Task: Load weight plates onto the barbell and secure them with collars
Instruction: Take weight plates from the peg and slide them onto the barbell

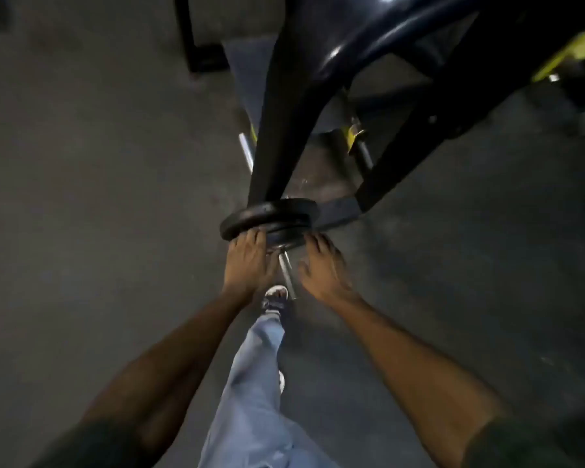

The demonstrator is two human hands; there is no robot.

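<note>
Two black plates (267,219) sit stacked on a steel bar (287,271) that sticks out toward the person, low above the floor (98,197). The bar's bare end runs down between the two hands, and no collar shows on it. The left hand (249,261) lies against the near face of the plates on the left of the bar, its fingers fairly straight and their tips touching the plate's lower rim. The right hand (321,268) is on the right of the bar, its fingers spread and reaching to the plate's right edge, where the tips seem to touch; the blur makes that uncertain. Neither hand curls round anything, and the two hands are apart with the bar between them. Behind the plates a black frame (284,96) of thick tubes rises up and away toward the top right, with yellow parts (350,138) near its base and another yellow patch (574,55) at the far right. Below the hands a leg in pale blue trousers (250,383) reaches forward, and a shoe (274,298) stands on the floor just under the bar's end. Both forearms are bare, with dark sleeves (537,444) at the bottom corners.
</note>
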